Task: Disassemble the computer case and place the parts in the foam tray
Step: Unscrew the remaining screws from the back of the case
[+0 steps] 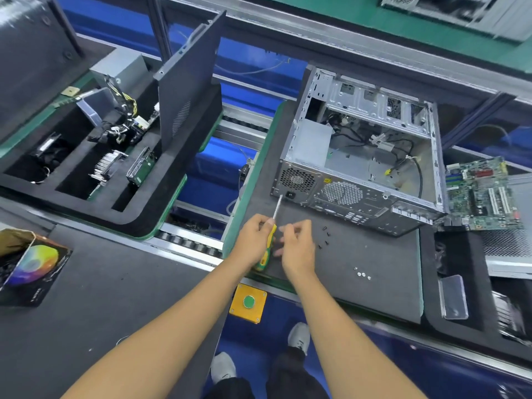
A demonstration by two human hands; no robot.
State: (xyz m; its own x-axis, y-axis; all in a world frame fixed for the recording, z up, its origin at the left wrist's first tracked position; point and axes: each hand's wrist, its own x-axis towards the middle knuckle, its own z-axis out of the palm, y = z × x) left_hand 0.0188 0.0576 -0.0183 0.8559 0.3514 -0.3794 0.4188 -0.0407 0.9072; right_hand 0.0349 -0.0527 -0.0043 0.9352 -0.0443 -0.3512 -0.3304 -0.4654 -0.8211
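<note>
Left hand [253, 240] grips screwdriver [269, 240] aimed at case [359, 168] rear; right hand [296, 243] loosely curled, apparently empty. Rear screw removal; next needs tip seating.

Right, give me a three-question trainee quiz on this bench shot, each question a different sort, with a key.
1. Multiple choice: which hand grips the yellow-and-green screwdriver? A) left hand B) right hand C) neither
2. True or false: the motherboard is mounted inside the computer case.
3. Fill in: the loose black screws lie on the grey mat to the ____ of the right hand.

Key: 1 A. 2 false, it lies outside, at the case's right. 3 right.
</note>
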